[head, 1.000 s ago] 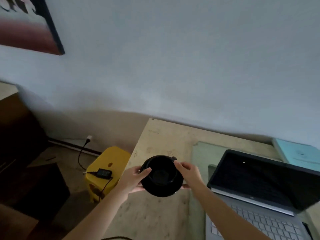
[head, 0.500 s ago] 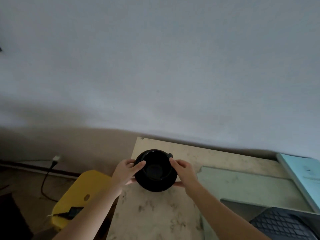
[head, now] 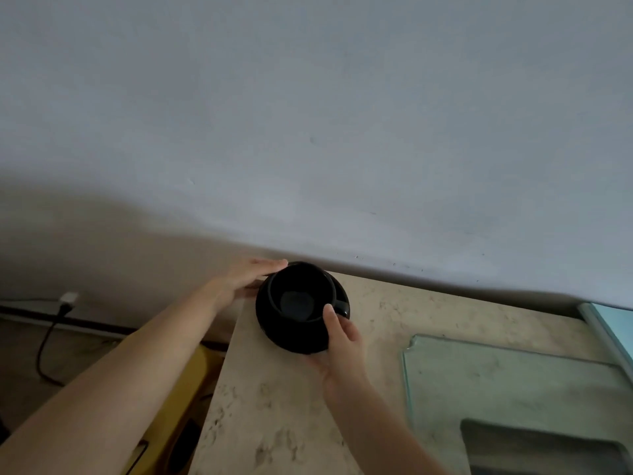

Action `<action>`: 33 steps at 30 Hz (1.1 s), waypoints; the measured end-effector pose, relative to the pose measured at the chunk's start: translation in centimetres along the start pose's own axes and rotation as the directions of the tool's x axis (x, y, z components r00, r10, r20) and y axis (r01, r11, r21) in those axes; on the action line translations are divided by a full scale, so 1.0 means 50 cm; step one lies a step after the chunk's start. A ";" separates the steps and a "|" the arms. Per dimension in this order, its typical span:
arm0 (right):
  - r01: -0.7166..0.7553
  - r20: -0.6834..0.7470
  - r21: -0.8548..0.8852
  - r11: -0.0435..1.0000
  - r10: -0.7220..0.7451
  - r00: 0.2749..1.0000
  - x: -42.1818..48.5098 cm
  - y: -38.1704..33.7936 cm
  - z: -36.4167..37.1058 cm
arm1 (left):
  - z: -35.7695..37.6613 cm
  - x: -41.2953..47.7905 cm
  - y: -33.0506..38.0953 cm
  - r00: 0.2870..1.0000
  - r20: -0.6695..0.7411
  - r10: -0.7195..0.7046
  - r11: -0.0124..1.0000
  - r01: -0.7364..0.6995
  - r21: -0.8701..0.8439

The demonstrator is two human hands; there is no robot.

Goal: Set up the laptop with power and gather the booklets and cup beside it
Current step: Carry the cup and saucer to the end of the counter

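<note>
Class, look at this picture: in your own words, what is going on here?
A person holds a black cup on its black saucer with both bare hands at the far left corner of a stone table. The left hand is at the saucer's far left side, the right hand grips its near right edge, thumb on the cup's rim. A glass sheet lies to the right.

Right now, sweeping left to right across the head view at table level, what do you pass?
Wall plug and cord → yellow stool → left hand → black cup on its saucer → glass sheet → light blue booklet.
</note>
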State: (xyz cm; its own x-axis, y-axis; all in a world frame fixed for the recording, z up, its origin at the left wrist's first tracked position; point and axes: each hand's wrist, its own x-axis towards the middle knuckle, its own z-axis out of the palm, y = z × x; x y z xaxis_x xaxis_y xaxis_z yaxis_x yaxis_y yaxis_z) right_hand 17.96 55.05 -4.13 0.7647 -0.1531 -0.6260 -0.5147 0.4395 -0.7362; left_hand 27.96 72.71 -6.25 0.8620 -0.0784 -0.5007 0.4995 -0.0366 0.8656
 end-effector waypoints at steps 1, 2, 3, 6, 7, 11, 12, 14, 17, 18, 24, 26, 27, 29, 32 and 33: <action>-0.009 -0.026 0.033 0.999 0.010 1.000 0.002 0.007 0.005 | 0.005 0.015 0.006 1.000 0.003 -0.011 1.000 0.011 0.002; -0.013 -0.049 0.050 0.999 0.015 0.999 0.003 0.017 0.008 | 0.011 0.028 0.013 1.000 0.015 -0.011 1.000 0.011 0.010; -0.012 -0.071 0.056 0.998 0.015 0.997 0.005 0.025 0.012 | 0.016 0.041 0.020 1.000 0.030 0.002 1.000 -0.003 0.026; 0.009 -0.120 0.084 0.996 0.001 0.993 0.013 0.038 0.024 | 0.022 0.074 0.033 0.999 0.025 0.039 0.994 -0.042 0.103; 0.017 -0.136 0.095 0.995 -0.004 0.991 0.017 0.038 0.029 | 0.022 0.081 0.036 0.999 0.016 0.039 0.993 -0.041 0.115; 0.035 -0.177 0.098 0.995 -0.017 0.984 0.026 0.041 0.045 | 0.015 0.096 0.033 0.998 0.016 0.054 0.993 -0.056 0.108; 0.039 -0.186 0.092 0.995 -0.021 0.982 0.027 0.043 0.047 | 0.013 0.097 0.029 0.999 0.003 0.054 0.993 -0.054 0.103; 0.046 -0.204 0.081 0.996 -0.029 0.979 0.029 0.047 0.051 | 0.012 0.097 0.020 0.999 -0.029 0.037 0.996 -0.034 0.078; 0.039 -0.226 0.072 0.997 -0.021 0.974 0.033 0.046 0.055 | 0.017 0.096 0.017 0.998 -0.059 0.027 0.998 -0.023 0.056; 0.035 -0.228 0.069 0.997 -0.018 0.974 0.035 0.046 0.055 | 0.019 0.095 0.019 0.998 -0.060 0.029 0.998 -0.025 0.056; 0.009 -0.220 0.067 0.998 0.006 0.976 0.041 0.046 0.053 | 0.026 0.097 0.028 0.997 -0.074 0.031 0.997 -0.026 0.072; 0.004 -0.214 0.071 0.997 0.012 0.977 0.040 0.047 0.052 | 0.027 0.097 0.026 0.997 -0.076 0.030 0.997 -0.025 0.074; 0.002 -0.213 0.069 0.998 0.013 0.977 0.040 0.048 0.052 | 0.027 0.097 0.025 0.996 -0.080 0.029 0.997 -0.024 0.071; 0.000 -0.214 0.066 0.998 0.014 0.977 0.038 0.047 0.052 | 0.029 0.096 0.023 0.996 -0.090 0.025 0.998 -0.020 0.059; -0.006 -0.212 0.061 0.998 0.019 0.977 0.037 0.044 0.051 | 0.032 0.091 0.023 0.993 -0.117 0.009 0.998 -0.002 0.061; -0.009 -0.212 0.063 0.998 0.022 0.977 0.036 0.043 0.051 | 0.033 0.090 0.023 0.992 -0.126 0.004 0.998 0.004 0.060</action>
State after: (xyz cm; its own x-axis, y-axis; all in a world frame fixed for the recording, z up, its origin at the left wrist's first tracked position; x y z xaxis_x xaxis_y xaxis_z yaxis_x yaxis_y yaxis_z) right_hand 19.23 57.99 -6.17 0.6532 -0.3275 -0.6827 -0.4963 0.4958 -0.7127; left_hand 32.26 70.69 -7.47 0.8680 0.0472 -0.4943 0.4965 -0.0971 0.8626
